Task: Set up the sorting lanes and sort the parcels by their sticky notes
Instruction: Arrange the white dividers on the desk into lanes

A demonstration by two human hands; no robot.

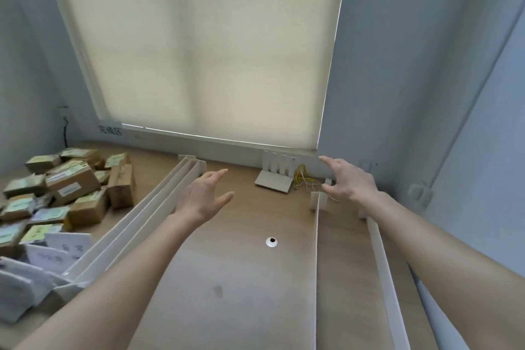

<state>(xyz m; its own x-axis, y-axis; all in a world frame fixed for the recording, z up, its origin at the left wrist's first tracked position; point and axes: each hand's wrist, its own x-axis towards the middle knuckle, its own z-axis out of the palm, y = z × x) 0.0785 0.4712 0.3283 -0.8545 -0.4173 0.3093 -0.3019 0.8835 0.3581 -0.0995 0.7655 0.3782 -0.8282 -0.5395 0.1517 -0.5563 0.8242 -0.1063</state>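
Hands hover empty over the wooden desk, your left hand and right hand spread-fingered, likely between divider placements: white foam-board strips lie bundled left, one white upright divider stands right, brown note-tagged cardboard parcels wait far left.

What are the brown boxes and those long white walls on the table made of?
The brown parcels look like plain matte cardboard: dull brown sides, folded edges, stuck-on labels. The long white dividers look like thin stiff board, maybe foam board or plastic; they stand on edge, smooth and matte. The table looks like wood-grain laminate, though it could be real wood.
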